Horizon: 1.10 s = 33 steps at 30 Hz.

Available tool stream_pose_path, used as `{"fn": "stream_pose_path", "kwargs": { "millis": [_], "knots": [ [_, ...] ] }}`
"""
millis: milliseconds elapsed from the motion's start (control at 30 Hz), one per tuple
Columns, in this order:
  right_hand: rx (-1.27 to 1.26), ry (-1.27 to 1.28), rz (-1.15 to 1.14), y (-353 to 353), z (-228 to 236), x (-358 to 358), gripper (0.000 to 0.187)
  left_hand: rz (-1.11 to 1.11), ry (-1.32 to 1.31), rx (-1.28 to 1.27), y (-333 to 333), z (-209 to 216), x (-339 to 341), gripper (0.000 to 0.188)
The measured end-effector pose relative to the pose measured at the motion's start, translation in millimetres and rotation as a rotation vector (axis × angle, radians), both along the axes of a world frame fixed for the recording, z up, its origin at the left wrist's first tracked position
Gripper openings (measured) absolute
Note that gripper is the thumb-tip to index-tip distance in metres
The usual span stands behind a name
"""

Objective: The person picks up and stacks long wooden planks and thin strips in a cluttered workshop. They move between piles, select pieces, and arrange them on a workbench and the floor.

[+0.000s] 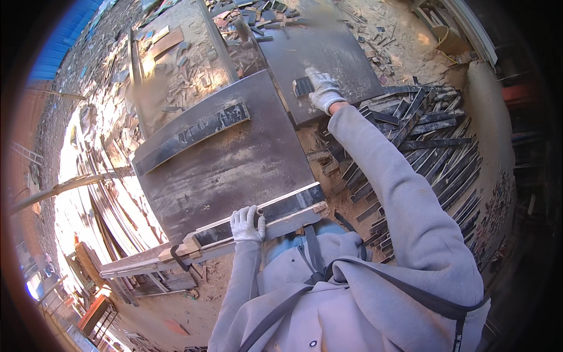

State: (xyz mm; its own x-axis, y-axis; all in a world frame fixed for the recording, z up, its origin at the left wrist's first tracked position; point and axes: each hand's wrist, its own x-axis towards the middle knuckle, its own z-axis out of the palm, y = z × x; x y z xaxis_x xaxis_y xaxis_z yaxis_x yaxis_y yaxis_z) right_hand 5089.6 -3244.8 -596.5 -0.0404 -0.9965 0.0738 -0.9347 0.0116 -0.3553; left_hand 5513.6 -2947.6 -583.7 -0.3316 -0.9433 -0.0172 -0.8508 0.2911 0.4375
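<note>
My left hand (pixel 247 224), in a pale work glove, rests on a black-faced wood strip (pixel 290 205) along the near edge of a dark tabletop (pixel 234 170). Its fingers reach across the strip, with the thumb apart. My right arm stretches out to the far dark board (pixel 316 47). There my gloved right hand (pixel 324 92) has a short black-faced wood block (pixel 303 87) between its thumb and fingers, the block's left end sticking out. A longer black-faced plank (pixel 193 130) lies across the tabletop's far left part, away from both hands.
Black wood strips (pixel 434 146) are heaped on the ground at right. Long thin laths (pixel 111 205) lie at left, beside a pole (pixel 76 185). Wood scraps (pixel 176 64) cover the ground beyond. A dark curved clamp-like piece (pixel 179 258) sits on the table's near wooden rail (pixel 141 262).
</note>
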Motion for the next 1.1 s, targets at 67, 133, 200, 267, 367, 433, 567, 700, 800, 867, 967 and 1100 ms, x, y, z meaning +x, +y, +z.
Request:
{"fn": "stream_pose_path", "kwargs": {
  "millis": [67, 133, 200, 267, 367, 433, 567, 700, 800, 867, 967, 1100],
  "knots": [
    [0.061, 0.072, 0.008, -14, -3, 3, 0.065, 0.006, -0.01, -0.006, -2, -1, -2, 0.046],
    [0.205, 0.159, 0.01, -18, 7, 13, 0.068, 0.016, -0.015, -0.003, 0, 0, -1, 0.047],
    [0.261, 0.042, -0.072, -4, 20, 34, 0.051, 0.043, -0.015, -0.008, 3, 2, 0, 0.048],
    [0.166, -0.318, -0.148, 29, 14, 23, 0.033, 0.021, -0.009, 0.0, -4, 5, -5, 0.048],
    [0.369, -0.936, -0.278, 85, 38, 30, 0.034, 0.022, -0.022, -0.009, -2, 0, -4, 0.046],
    [0.493, -1.36, -0.335, 122, 59, 37, 0.028, 0.019, -0.034, -0.022, 0, -2, -3, 0.046],
    [0.623, -1.394, -0.38, 194, 77, 24, 0.027, -0.026, -0.038, -0.024, 1, 1, -5, 0.045],
    [0.866, -0.952, -0.224, 192, 115, -4, 0.041, -0.056, -0.075, -0.028, -2, -10, -1, 0.045],
    [0.093, -1.627, 0.213, 122, 200, -11, 0.061, -0.016, -0.051, -0.04, 2, -8, 2, 0.044],
    [0.105, -1.451, 0.11, 124, 208, 3, 0.069, 0.021, -0.048, -0.017, 3, 3, -2, 0.042],
    [0.131, -0.992, -0.041, 128, 173, 20, 0.084, 0.03, -0.076, -0.025, 7, -3, 12, 0.041],
    [0.649, -0.441, -0.164, 257, -15, 24, 0.065, -0.072, -0.092, 0.142, -17, 0, -4, 0.063]
  ]
}}
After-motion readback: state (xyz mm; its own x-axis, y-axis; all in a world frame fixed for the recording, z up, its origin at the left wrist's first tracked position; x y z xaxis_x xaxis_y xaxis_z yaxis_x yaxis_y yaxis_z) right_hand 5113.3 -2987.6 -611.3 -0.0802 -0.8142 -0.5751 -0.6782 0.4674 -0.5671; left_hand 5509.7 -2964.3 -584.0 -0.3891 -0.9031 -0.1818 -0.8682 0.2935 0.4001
